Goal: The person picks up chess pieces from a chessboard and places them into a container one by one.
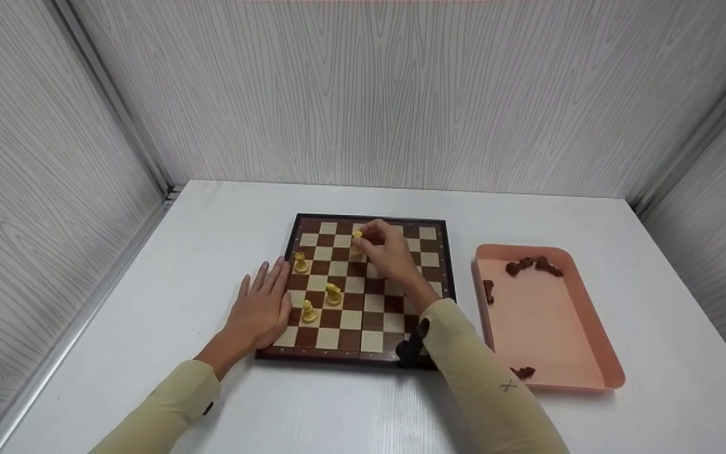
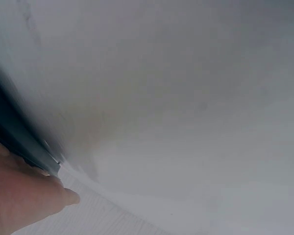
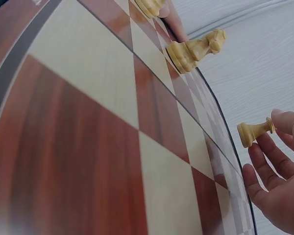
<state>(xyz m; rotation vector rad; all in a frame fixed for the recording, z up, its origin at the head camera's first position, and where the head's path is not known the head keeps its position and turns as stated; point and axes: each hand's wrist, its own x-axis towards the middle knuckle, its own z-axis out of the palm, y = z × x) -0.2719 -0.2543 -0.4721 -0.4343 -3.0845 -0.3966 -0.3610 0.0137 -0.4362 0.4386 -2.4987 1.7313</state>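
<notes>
A brown-and-cream chessboard lies on the white table. Over its far middle, my right hand pinches a pale yellow chess piece between thumb and fingertips. The right wrist view shows this piece held by its upper part, its top hidden by the thumb. Flat along the board's left edge rests my left hand, fingers straight. Near it on the board stand a pale piece with a wide crown, a pale knight and a smaller pale piece.
To the right of the board is a pink tray. Several dark brown chess pieces lie on their sides in it, some partly hidden. A black wrist-worn device covers the board's near right corner. Pale panels enclose the table.
</notes>
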